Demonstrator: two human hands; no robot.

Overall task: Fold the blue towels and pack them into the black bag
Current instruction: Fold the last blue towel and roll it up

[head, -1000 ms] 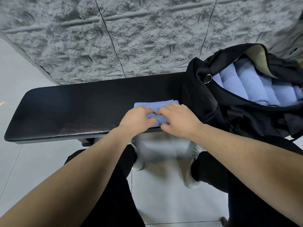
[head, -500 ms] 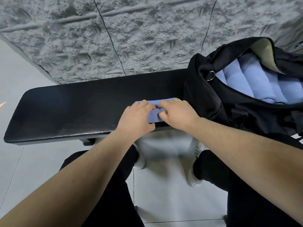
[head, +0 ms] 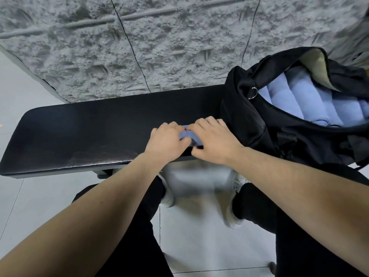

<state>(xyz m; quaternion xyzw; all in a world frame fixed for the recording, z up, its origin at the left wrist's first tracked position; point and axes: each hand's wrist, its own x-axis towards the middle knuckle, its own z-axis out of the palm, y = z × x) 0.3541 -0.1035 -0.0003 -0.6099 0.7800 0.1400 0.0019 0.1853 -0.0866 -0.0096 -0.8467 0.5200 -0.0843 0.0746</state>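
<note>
A small blue towel (head: pixel 189 135) lies rolled on the black bench (head: pixel 89 132), mostly hidden under my hands. My left hand (head: pixel 166 142) and my right hand (head: pixel 213 140) sit side by side on it, fingers curled over the roll and thumbs tucked under its near side. Just to the right stands the open black bag (head: pixel 249 124) on the bench's right end. Several rolled blue towels (head: pixel 303 104) lie side by side inside it.
A rough grey textured wall (head: pixel 159 47) runs behind the bench. Pale floor tiles (head: pixel 199 226) lie below, with my black-trousered legs (head: pixel 129 226) and white shoes (head: pixel 235 206) under the bench's near edge. A metal ring (head: pixel 254 92) hangs at the bag's rim.
The towel went from a flat folded strip to a tight roll as both hands rolled it away from me. Less blue shows now. The bag has not moved.
</note>
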